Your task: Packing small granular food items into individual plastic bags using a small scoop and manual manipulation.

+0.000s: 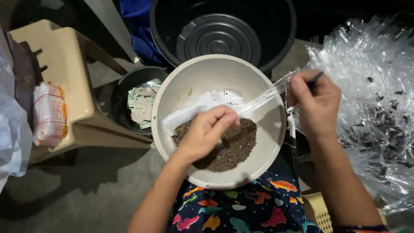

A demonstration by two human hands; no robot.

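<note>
A clear, crinkled plastic bag point(258, 100) stretches over the bowl's point(181, 86) far edge, pinched by left hand point(207, 131) and right hand point(317, 103), above brown seeds point(237, 149).

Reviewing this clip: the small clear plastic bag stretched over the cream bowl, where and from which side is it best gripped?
Probably by its two ends. The clear bag lies stretched across the bowl, one end pinched in the right hand, the other under the left hand above the brown grains. Come from above, pinching the flat film between thumb and fingertips; its middle is limp.

Seeds point(233, 149) in bowl point(189, 82); tub point(284, 47) perhaps behind.
</note>
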